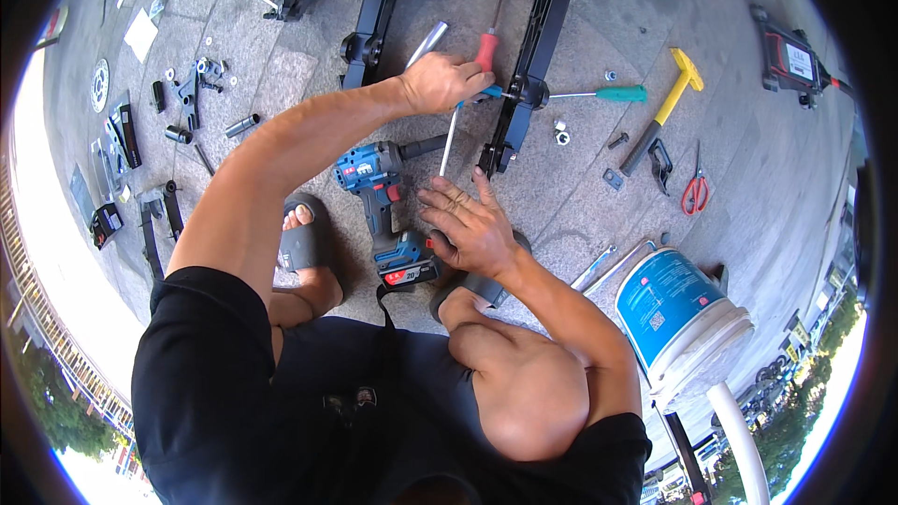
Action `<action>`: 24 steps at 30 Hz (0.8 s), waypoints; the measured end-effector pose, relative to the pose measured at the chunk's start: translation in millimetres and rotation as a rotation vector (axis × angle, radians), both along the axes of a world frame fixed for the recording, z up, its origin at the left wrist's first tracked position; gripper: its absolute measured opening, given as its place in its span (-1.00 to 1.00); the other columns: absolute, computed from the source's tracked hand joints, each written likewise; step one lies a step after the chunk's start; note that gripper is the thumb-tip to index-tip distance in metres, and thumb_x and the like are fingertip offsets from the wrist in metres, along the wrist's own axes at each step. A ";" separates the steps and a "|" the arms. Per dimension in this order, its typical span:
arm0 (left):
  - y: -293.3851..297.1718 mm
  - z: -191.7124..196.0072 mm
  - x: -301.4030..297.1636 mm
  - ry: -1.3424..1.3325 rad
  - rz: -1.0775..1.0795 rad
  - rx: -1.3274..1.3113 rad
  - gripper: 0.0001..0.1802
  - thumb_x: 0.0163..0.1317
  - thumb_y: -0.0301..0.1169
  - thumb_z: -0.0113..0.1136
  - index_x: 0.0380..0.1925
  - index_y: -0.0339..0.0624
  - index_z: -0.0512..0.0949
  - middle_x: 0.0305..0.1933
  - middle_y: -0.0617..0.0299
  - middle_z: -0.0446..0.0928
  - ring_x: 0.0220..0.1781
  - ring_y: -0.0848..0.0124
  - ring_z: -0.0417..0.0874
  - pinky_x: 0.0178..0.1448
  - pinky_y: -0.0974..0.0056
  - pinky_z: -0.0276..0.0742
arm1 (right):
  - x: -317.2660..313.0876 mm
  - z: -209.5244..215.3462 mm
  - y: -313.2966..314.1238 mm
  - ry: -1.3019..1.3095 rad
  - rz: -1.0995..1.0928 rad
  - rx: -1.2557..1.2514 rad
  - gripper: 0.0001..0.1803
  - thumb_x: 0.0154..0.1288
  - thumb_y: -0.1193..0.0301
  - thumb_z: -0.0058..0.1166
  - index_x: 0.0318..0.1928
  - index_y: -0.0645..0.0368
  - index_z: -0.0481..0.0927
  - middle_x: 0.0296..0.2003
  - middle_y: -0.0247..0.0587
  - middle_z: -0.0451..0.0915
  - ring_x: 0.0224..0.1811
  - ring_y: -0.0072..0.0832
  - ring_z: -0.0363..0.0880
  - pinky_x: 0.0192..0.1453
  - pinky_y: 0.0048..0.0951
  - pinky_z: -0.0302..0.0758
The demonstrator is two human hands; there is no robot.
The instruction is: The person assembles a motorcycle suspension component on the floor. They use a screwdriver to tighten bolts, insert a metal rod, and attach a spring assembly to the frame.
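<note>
My left hand (440,82) is closed around a blue-handled tool (491,92), whose far end meets the pivot of the right one of two long black metal arms (543,14). Most of the tool's handle is hidden in my fist. My right hand (472,224) is open, fingers spread, with its fingertips at the near end of that same black arm. A silver rod (450,142) slants down from below my left fist. Opposite the blue tool, a green-handled screwdriver (622,93) points at the pivot. A red-handled screwdriver (486,49) lies between the arms.
Between my feet stands a blue cordless impact wrench (379,192). To the right are a yellow hammer (681,84), red-handled scissors (695,194) and a white-and-blue bucket (669,304). Several sockets (243,124) and brackets (190,93) lie on the left paving. The other black arm (376,14) lies farther left.
</note>
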State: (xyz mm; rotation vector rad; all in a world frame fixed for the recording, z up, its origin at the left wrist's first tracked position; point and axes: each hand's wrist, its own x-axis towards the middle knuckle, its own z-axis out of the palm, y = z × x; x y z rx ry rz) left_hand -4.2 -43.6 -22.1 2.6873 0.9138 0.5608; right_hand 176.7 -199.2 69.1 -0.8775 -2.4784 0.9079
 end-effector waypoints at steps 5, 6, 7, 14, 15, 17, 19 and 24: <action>-2.0 -3.1 1.5 0.002 0.029 0.136 -0.65 0.02 -0.33 0.20 -0.13 -0.11 0.49 -0.38 0.23 0.50 -0.43 0.30 0.62 -0.38 0.22 0.57 | -4.0 -29.5 -14.8 -0.139 0.009 0.057 -0.67 0.06 0.31 0.16 -0.12 0.06 0.62 0.14 -0.29 0.54 0.35 -0.40 0.33 0.47 0.13 -0.06; -0.7 -4.0 1.8 0.009 0.035 0.154 -0.70 0.07 -0.34 0.15 -0.15 -0.08 0.49 -0.39 0.25 0.50 -0.44 0.31 0.62 -0.40 0.22 0.57 | -5.9 -34.5 -16.4 -0.168 0.005 0.087 -0.67 0.08 0.29 0.15 -0.11 0.06 0.62 0.15 -0.29 0.53 0.35 -0.39 0.33 0.47 0.12 -0.04; -0.7 -4.6 1.9 0.009 0.036 0.161 -0.70 0.07 -0.34 0.15 -0.15 -0.08 0.49 -0.39 0.25 0.49 -0.43 0.31 0.62 -0.39 0.23 0.57 | -7.9 -37.8 -19.3 -0.200 -0.007 0.112 -0.66 0.10 0.27 0.13 -0.10 0.06 0.62 0.16 -0.29 0.52 0.35 -0.39 0.32 0.47 0.11 -0.02; -2.9 2.1 4.4 0.045 0.054 0.145 -0.72 0.10 -0.34 0.13 -0.15 -0.07 0.48 -0.35 0.23 0.48 -0.33 0.27 0.63 -0.24 0.20 0.57 | -18.2 -21.7 -11.4 -0.131 -0.043 0.065 -0.59 0.09 0.28 0.17 -0.03 0.15 0.59 0.14 -0.19 0.52 0.30 -0.28 0.38 0.43 -0.01 0.13; -2.7 3.6 3.2 0.049 0.063 0.147 -0.72 0.10 -0.34 0.13 -0.15 -0.07 0.48 -0.35 0.23 0.48 -0.31 0.26 0.63 -0.22 0.18 0.57 | -19.2 -13.9 -7.9 -0.100 -0.047 0.013 -0.58 0.10 0.28 0.17 -0.02 0.17 0.58 0.12 -0.16 0.53 0.29 -0.27 0.39 0.42 -0.07 0.18; -4.5 5.7 0.5 0.044 0.083 0.092 -0.72 0.10 -0.32 0.14 -0.15 -0.06 0.47 -0.34 0.22 0.48 -0.30 0.23 0.62 -0.21 0.16 0.57 | -20.4 1.6 -2.9 0.003 -0.080 -0.043 -0.59 0.09 0.34 0.18 -0.02 0.20 0.57 0.09 -0.10 0.54 0.19 -0.19 0.46 0.31 -0.19 0.35; -4.4 7.1 -5.0 0.025 0.139 -0.037 -0.70 0.14 -0.32 0.16 -0.12 -0.11 0.44 -0.31 0.15 0.54 -0.26 0.12 0.64 -0.16 0.09 0.57 | -11.0 12.9 7.6 0.106 -0.211 0.018 -0.62 0.11 0.39 0.15 -0.02 0.21 0.56 0.05 -0.09 0.55 0.13 -0.17 0.49 0.23 -0.20 0.41; 0.8 17.9 -16.7 -0.117 0.428 -0.666 -0.65 0.21 -0.31 0.22 -0.05 -0.20 0.45 -0.33 0.01 0.63 -0.23 0.15 0.68 -0.13 0.16 0.55 | 26.6 -14.3 67.6 0.264 -0.863 -0.120 -0.66 0.27 0.45 0.02 0.04 0.28 0.49 -0.08 -0.01 0.57 -0.10 -0.27 0.58 -0.04 -0.35 0.51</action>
